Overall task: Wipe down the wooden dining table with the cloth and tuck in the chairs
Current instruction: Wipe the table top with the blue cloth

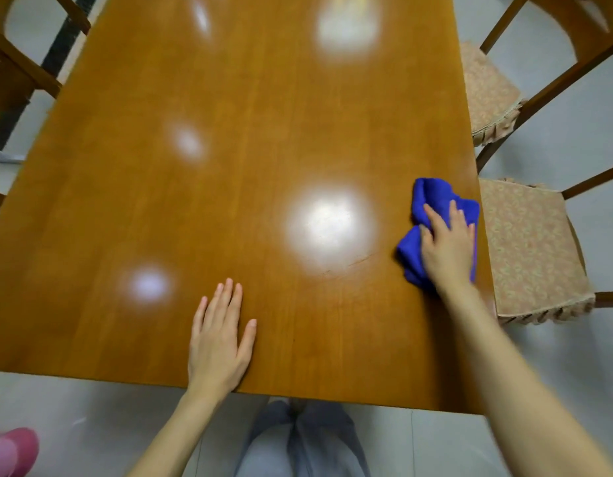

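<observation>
The wooden dining table (pixel 229 187) fills most of the view, its glossy top showing bright light reflections. A crumpled blue cloth (pixel 432 204) lies near the table's right edge. My right hand (pixel 446 249) presses flat on top of it, fingers spread over the cloth. My left hand (pixel 219 342) rests palm down on the bare wood near the front edge, holding nothing. Two chairs with patterned seat cushions stand to the right of the table, a near chair (pixel 528 249) and a far chair (pixel 487 91), both pulled out from under the top.
Parts of wooden chairs (pixel 19 63) show at the upper left, beside the table. Grey tiled floor (pixel 556 366) surrounds the table. Pink slippers (pixel 12 452) sit at the lower left corner. My legs in grey trousers (pixel 305 442) are below the front edge.
</observation>
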